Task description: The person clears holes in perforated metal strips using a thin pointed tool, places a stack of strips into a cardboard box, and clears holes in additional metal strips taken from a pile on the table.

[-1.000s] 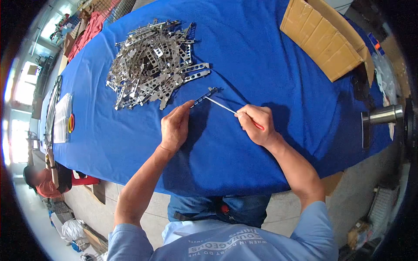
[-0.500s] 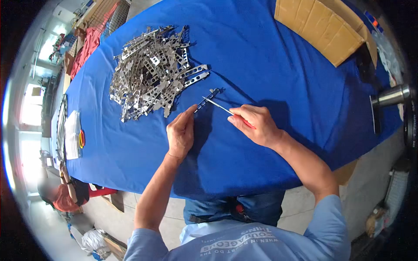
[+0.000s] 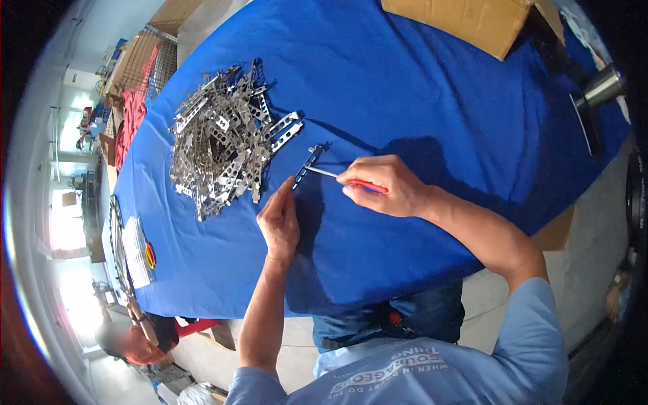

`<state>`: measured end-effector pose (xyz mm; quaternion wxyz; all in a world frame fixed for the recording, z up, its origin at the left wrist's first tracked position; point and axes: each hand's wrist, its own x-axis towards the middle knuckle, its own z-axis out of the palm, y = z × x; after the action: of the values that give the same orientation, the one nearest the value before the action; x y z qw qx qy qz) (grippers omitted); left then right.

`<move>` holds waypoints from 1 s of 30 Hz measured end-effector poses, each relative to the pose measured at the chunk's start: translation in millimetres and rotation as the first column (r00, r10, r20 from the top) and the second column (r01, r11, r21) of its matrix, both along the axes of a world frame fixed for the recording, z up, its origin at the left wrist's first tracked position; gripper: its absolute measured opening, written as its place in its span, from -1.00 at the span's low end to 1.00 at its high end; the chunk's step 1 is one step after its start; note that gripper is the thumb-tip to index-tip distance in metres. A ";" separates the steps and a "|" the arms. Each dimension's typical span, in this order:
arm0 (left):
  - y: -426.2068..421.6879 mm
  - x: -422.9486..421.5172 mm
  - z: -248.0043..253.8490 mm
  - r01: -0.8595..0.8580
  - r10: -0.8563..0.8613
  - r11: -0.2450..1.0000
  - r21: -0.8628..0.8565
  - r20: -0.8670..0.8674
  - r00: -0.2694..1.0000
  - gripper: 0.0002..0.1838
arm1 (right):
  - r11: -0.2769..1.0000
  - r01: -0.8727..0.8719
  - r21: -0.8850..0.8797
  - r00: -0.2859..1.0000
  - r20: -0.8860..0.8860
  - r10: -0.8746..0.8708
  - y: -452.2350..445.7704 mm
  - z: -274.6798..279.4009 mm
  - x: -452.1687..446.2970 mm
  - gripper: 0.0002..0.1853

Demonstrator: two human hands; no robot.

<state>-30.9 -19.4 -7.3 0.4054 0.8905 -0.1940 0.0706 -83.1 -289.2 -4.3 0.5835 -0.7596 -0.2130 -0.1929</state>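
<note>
My left hand (image 3: 279,219) pinches the lower end of a narrow perforated metal strip (image 3: 310,160), holding it at a slant above the blue cloth. In my right hand (image 3: 391,185) is a red-handled tool with a thin metal shaft (image 3: 322,173); whether it is a file or a screwdriver I cannot tell. The shaft's tip meets the strip around its middle, coming from the right. Left of the strip lies a heap of similar perforated metal strips (image 3: 219,145), tangled together.
Blue cloth (image 3: 418,250) covers the table. A cardboard box (image 3: 466,23) stands at the far right, with a metal cylinder on a stand (image 3: 603,86) near the right edge. White sheets (image 3: 137,253) and a red-and-yellow ring-shaped item (image 3: 150,255) lie left. Another person (image 3: 145,344) is beyond the left edge.
The view has swung, shifting the heap and box within it. The tool's shaft has moved lower along the strip and lies flatter. Both hands keep their hold.
</note>
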 end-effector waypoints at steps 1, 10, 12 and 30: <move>0.8 0.4 -0.4 -0.001 0.001 1.000 -0.001 -0.005 1.000 -0.68 | 1.000 -0.003 0.007 1.000 0.004 0.003 1.7 -0.3 -0.7 -0.87; -0.1 -0.4 1.1 -0.014 0.014 1.000 0.024 -0.001 1.000 -0.67 | 1.000 0.006 -0.025 1.000 0.018 -0.005 1.0 1.4 -1.6 -0.90; -1.9 -0.8 1.5 -0.001 0.000 1.000 0.031 0.035 0.999 -0.67 | 0.999 0.033 -0.006 0.999 0.039 -0.033 4.1 1.2 -0.7 -0.92; -2.9 -2.0 5.4 -0.003 0.001 0.998 0.060 0.027 1.000 -0.67 | 0.999 0.034 -0.033 0.999 0.030 -0.033 0.0 0.7 -1.0 -0.92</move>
<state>-32.9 -22.2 -2.0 0.3757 0.9014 -0.2006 0.0773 -84.0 -289.2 -3.6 0.5640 -0.7699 -0.2120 -0.2104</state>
